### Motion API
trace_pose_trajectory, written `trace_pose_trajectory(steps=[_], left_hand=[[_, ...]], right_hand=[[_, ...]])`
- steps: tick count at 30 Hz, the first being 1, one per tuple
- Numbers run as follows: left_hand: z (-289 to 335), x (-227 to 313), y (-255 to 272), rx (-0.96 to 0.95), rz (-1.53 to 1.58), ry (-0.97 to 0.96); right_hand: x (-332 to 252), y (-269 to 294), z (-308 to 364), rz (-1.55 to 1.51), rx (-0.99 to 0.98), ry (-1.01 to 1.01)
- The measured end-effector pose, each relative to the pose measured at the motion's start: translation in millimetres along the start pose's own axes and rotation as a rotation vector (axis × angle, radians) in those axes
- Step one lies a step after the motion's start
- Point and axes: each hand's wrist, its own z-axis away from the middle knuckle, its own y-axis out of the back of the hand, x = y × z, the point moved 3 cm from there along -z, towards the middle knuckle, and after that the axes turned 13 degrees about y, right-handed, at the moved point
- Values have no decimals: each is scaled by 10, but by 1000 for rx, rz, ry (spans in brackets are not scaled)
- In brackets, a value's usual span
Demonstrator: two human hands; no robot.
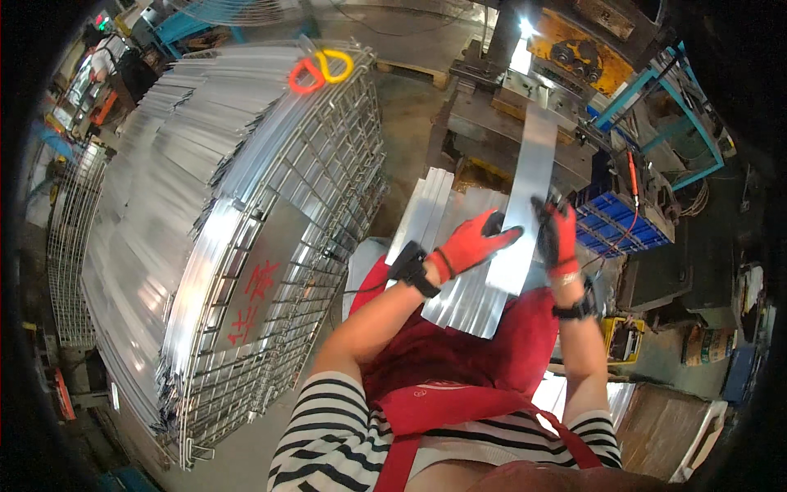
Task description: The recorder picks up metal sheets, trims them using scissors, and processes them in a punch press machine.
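"Red gloves with dark fingertips, both close to one long metal strip (pixel 531 180). Where exactly is that strip?"

"In front of the person, slanting from above the lap up to the machine (pixel 471 115). Its far end overlaps the machine's front in this view; I can't tell whether it touches. Its near end lies over a stack of similar strips (pixel 466 305) across the lap."

"And the left hand (pixel 469 246)?"

"At the strip's left edge, its fingers reaching onto the shiny face. Whether they pinch it from beneath is hidden, so I can't tell how firm that contact is."

"The right hand (pixel 560 236)?"

"Just beside the opposite edge and a little blurred. Its dark fingers point up along the strip; I can't tell if they're grasping it or loose."

"What's around them?"

"On the left, a big wire cage (pixel 321 168) packed with thin metal strips (pixel 156 197). A red loop (pixel 294 79) and a yellow loop (pixel 349 66) sit side by side at its top edge, and a grey plate with red writing is on its side."

"To the right?"

"A blue crate (pixel 619 220) near the right hand, with a red-handled tool (pixel 633 176) upright at it. Below, the person wears a red apron (pixel 459 410) over striped sleeves (pixel 328 406)."
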Motion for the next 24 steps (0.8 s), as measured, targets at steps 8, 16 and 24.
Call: trace_pose_trajectory(steps=[8,16,24], left_hand=[[788,-815,382,462,-517,14],[586,-1161,967,439,-915,209],[671,-844,694,538,-1164,173]], right_hand=[[41,29,1257,271,-187,-60],[56,530,1428,739,-67,70],[76,403,1419,692,-58,175]])
